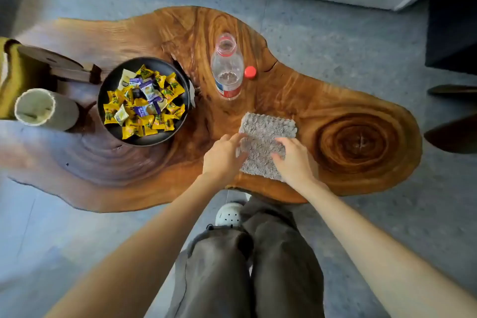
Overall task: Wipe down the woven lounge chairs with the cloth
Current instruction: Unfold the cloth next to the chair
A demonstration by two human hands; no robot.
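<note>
Starting at the left edge, a pale cup point(46, 108) is found standing on the wooden table point(154, 183), and a black bowl point(167, 66) of wrapped sweets point(143, 100) is set just beside it. Further right, an uncapped plastic bottle point(227, 67) is stood upright, with its red cap point(250, 72) laid just beside it on the wood.

Left hand point(222, 155): stretched fingers are laid on the left edge of the cloth point(268, 131). Nothing is gripped, though the fingertips are blurred.

Cloth: grey and nubbly, laid flat near the table's front edge, between the bottle and a dark knot point(358, 142) in the grain.

Right hand point(293, 162): fingers are bent down onto the cloth's right half. Whether the fabric is pinched cannot be told.

Step in hand, as judged: the cloth is being gathered for pick-up, and wiping is not yet begun. No woven chair can be identified in view.

Handling advised: the cloth is best taken by both side edges and lifted straight up, so that the open bottle close behind is not knocked. It is best kept bunched as a thick pad, so that the weave can be pressed into.
</note>
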